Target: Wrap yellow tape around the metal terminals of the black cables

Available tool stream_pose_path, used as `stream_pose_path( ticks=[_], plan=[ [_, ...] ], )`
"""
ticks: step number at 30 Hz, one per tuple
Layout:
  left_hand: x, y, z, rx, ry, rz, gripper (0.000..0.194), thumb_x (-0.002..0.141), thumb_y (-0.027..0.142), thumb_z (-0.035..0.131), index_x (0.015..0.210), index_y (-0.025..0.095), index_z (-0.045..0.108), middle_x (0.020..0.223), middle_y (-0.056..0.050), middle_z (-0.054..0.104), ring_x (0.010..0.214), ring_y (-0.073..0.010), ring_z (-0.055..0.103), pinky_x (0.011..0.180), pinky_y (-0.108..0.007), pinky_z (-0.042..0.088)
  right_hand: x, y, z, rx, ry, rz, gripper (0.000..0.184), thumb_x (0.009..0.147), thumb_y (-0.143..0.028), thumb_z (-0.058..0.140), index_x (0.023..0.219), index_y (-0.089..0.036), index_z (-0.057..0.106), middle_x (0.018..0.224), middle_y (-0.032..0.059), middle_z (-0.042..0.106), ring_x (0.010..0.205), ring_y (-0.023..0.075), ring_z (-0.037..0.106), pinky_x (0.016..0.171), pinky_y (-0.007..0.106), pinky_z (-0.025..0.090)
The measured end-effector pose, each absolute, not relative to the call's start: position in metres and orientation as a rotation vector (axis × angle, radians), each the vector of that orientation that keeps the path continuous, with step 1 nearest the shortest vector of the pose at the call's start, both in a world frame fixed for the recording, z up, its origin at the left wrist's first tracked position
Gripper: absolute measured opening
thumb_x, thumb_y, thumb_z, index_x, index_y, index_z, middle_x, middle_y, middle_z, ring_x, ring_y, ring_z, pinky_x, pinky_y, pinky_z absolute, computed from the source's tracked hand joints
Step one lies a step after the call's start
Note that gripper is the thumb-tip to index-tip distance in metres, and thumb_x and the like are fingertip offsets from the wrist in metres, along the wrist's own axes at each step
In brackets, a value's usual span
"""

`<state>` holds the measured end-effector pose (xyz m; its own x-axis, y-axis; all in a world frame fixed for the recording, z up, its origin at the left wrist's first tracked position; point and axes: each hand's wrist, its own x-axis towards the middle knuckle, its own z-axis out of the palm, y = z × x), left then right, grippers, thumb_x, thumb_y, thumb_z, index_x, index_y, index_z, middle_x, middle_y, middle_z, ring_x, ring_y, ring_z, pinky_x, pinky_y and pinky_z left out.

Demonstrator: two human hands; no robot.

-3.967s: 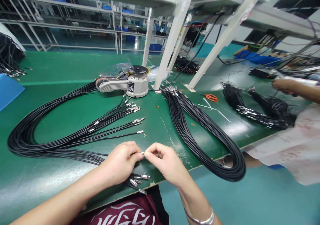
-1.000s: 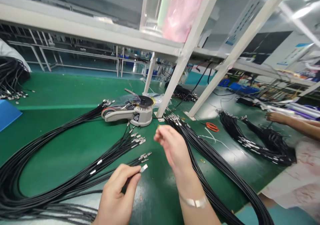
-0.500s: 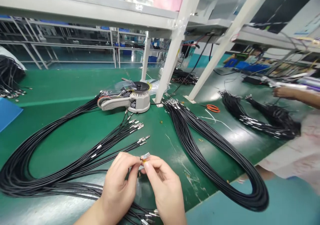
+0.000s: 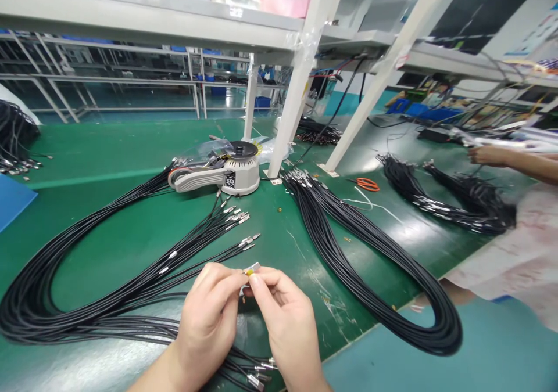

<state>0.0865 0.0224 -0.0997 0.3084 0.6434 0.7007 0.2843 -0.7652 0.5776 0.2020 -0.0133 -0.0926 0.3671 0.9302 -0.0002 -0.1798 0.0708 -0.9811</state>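
My left hand (image 4: 207,319) and my right hand (image 4: 290,325) meet over the green table, fingertips pinched together. Between them is a small silver cable connector (image 4: 255,266) with a bit of yellow tape (image 4: 250,272) at its base. The right thumb and forefinger press on the taped part. The left fingers are closed just behind it; the cable there is mostly hidden by the hand. To the left a looped bundle of black cables (image 4: 32,299) lies with its silver ends toward my hands. Several more connector ends (image 4: 256,380) lie beneath my wrists.
A round tape dispenser (image 4: 242,174) stands beyond my hands, near white shelf posts (image 4: 285,107). Another black cable bundle (image 4: 370,276) curves past the table edge at right. Orange-handled scissors (image 4: 367,184) lie farther back. A co-worker's arm (image 4: 501,157) reaches in at far right.
The view has shifted slightly. My fingers have closed in more tightly at the connector, and more of the yellow tape shows at its base. The co-worker's hand remains at the far right.
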Motion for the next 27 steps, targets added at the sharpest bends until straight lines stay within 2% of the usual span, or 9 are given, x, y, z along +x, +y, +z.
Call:
stream_pose_path(
  ticks=[12, 19, 23, 27],
  plan=[
    [0.086, 0.022, -0.101, 2.252, 0.847, 1.432, 0.034, 0.087, 0.003, 0.046, 0.112, 0.022, 0.06, 0.081, -0.003, 0.063, 0.074, -0.0132, 0.056, 0.066, -0.026, 0.049, 0.201, -0.012, -0.093, -1.235, -0.788, 0.976, 0.021, 0.073, -0.038, 0.07, 0.071, -0.018, 0.07, 0.08, 0.0055, 0.069, 0.07, 0.0183, 0.063, 0.067, 0.028, 0.053],
    [0.089, 0.026, -0.107, 2.279, 0.904, 1.427, 0.033, 0.087, 0.004, 0.045, 0.112, 0.021, 0.058, 0.08, -0.003, 0.061, 0.074, -0.0142, 0.056, 0.066, -0.027, 0.048, 0.201, -0.014, -0.101, -1.256, -0.825, 0.975, 0.024, 0.079, -0.041, 0.065, 0.078, -0.018, 0.071, 0.072, 0.0034, 0.068, 0.068, 0.0182, 0.063, 0.066, 0.028, 0.052],
    [0.087, 0.029, -0.11, 2.287, 1.07, 1.408, 0.022, 0.089, 0.011, 0.048, 0.108, 0.018, 0.057, 0.089, -0.006, 0.062, 0.081, -0.0164, 0.058, 0.072, -0.03, 0.051, 0.199, -0.017, -0.103, -1.179, -0.712, 1.109, 0.027, 0.08, -0.042, 0.064, 0.087, -0.018, 0.073, 0.081, 0.0066, 0.07, 0.076, 0.0199, 0.064, 0.071, 0.03, 0.053],
    [0.086, 0.029, -0.11, 2.317, 1.052, 1.391, 0.02, 0.089, 0.009, 0.047, 0.103, 0.017, 0.058, 0.089, -0.006, 0.06, 0.081, -0.0152, 0.057, 0.07, -0.027, 0.051, 0.202, -0.022, -0.097, -0.943, -0.455, 1.392, 0.029, 0.073, -0.037, 0.072, 0.092, -0.015, 0.074, 0.093, 0.0118, 0.071, 0.082, 0.0215, 0.065, 0.068, 0.03, 0.055]
  ],
)
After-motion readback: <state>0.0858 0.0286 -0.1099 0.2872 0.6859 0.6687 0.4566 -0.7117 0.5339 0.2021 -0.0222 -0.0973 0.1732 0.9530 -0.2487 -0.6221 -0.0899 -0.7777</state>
